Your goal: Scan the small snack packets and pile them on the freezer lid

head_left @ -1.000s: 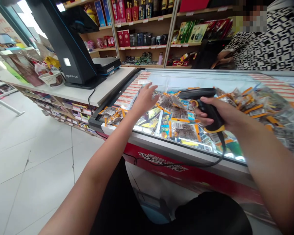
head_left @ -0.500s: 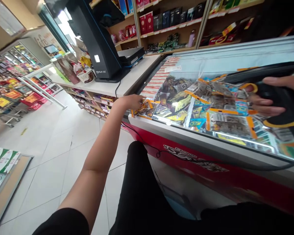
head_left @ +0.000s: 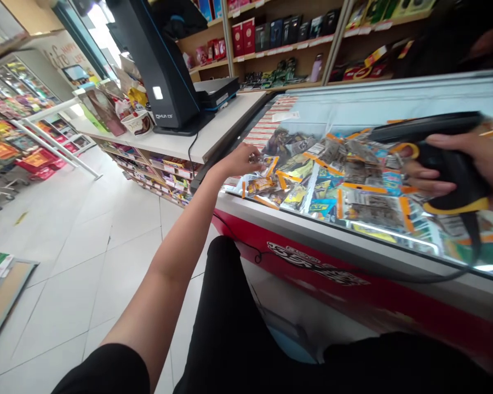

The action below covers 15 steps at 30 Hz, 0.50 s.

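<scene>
On the white shop counter (head_left: 189, 146) at the left, a tall black till terminal (head_left: 156, 71) is seen. Just right of it, a red chest freezer with a sliding glass lid (head_left: 312, 232) is covered by a spread of orange-edged clear snack packets (head_left: 353, 183). At the lid's near left corner, the left hand (head_left: 238, 161) is stretched out, its fingers closed on one small orange-trimmed packet (head_left: 267, 164) at the edge of the spread. Towards the lid's right edge, a black barcode scanner with yellow trim (head_left: 456, 169) is gripped by the right hand (head_left: 488, 164). The fingers are wrapped round its handle and its head is pointed left above the packets. A black cable (head_left: 472, 243) is trailed from the handle across the near rim.
</scene>
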{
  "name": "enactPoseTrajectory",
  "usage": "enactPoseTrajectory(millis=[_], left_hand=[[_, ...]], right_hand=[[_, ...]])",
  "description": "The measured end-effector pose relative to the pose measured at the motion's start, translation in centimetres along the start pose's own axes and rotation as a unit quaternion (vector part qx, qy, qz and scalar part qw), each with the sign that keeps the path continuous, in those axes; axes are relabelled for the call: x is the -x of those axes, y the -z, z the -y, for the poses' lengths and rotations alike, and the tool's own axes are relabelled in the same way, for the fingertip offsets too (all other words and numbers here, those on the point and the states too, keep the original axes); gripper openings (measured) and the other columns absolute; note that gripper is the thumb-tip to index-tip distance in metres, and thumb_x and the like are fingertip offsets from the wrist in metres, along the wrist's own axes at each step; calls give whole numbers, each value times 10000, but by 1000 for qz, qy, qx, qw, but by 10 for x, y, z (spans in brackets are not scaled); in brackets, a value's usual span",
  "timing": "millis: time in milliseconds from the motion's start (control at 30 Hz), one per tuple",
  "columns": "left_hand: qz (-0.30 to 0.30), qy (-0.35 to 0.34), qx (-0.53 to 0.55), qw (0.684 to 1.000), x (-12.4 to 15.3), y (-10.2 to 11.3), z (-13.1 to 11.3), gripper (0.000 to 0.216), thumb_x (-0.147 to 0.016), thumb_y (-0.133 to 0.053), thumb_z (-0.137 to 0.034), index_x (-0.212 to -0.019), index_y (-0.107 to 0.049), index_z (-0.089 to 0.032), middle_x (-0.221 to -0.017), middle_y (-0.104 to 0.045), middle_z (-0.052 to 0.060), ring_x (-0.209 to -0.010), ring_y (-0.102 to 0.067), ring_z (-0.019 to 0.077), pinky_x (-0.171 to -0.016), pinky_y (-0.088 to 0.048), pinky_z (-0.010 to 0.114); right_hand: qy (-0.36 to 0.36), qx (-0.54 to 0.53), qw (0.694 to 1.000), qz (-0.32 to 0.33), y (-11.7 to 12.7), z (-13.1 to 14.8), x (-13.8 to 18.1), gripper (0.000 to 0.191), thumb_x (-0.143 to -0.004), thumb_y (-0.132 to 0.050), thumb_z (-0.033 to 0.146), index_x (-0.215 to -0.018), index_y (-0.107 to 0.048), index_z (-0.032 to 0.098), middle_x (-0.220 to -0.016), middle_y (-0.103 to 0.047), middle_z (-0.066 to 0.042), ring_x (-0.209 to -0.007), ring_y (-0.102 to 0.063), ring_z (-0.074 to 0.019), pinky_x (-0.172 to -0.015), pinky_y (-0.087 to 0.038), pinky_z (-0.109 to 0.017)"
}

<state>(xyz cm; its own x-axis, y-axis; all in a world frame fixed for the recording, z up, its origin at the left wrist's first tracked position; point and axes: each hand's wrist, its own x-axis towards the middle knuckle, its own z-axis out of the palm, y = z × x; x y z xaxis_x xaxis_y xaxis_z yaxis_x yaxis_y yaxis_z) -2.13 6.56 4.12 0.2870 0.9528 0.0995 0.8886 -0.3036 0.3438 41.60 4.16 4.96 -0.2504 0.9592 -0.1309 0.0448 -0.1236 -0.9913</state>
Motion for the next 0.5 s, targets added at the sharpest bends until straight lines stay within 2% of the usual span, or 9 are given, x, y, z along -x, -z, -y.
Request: enactPoseTrajectory(millis=[67, 133, 233, 300, 367, 500], left_hand=[[-56, -9, 22, 998, -20, -15, -17, 315, -932, -829, -394, -1147, -761, -174, -1192, -744, 136, -1234, -686, 309, -1095, -544, 389], [-120, -12, 57, 991, -42, -30, -40, 240, -966, -824, -388, -1013, -694, -191, -1099, -738, 118, -1151, -691, 285, -1008, -531, 364], [-186, -14, 138, 973, -72, -44, -77, 354, -1022, -796, -406, -841, -541, -238, -865, -667, 47, -936, -691, 241, -836, -489, 334], [-186, -1, 211, 960, -87, -49, -97, 453, -1054, -767, -425, -782, -446, -256, -696, -560, -5, -749, -675, 208, -714, -438, 314], [-159, 25, 298, 941, -96, -51, -112, 477, -1078, -738, -444, -774, -420, -261, -578, -478, -47, -573, -631, 174, -614, -377, 288], [-131, 69, 442, 885, -99, -57, -122, 430, -1072, -756, -425, -795, -474, -255, -485, -468, -93, -429, -576, 129, -513, -333, 236]], right_hand=[[-108, -25, 993, -34, -6, 7, 7, 297, -1003, -646, 454, -794, -577, 256, -636, -462, -38, -402, -380, -105, -354, -336, -279], [-115, -40, 992, -38, -10, 12, 13, 291, -1002, -673, 470, -848, -556, 252, -659, -468, -14, -430, -380, -97, -378, -358, -239], [-107, -40, 993, 2, -11, 14, 17, 399, -968, -733, 548, -843, -506, 243, -644, -462, 6, -447, -369, -92, -390, -351, -214], [-109, -30, 993, 35, -8, 13, 17, 482, -956, -739, 608, -807, -463, 241, -610, -439, 14, -443, -365, -91, -394, -347, -218], [-109, -15, 992, 60, -7, 11, 17, 522, -959, -727, 649, -788, -445, 243, -572, -421, 16, -437, -376, -97, -398, -350, -227], [-60, -22, 995, 72, -10, 10, 17, 459, -939, -785, 599, -872, -521, 230, -586, -472, 28, -430, -410, -90, -410, -344, -216]])
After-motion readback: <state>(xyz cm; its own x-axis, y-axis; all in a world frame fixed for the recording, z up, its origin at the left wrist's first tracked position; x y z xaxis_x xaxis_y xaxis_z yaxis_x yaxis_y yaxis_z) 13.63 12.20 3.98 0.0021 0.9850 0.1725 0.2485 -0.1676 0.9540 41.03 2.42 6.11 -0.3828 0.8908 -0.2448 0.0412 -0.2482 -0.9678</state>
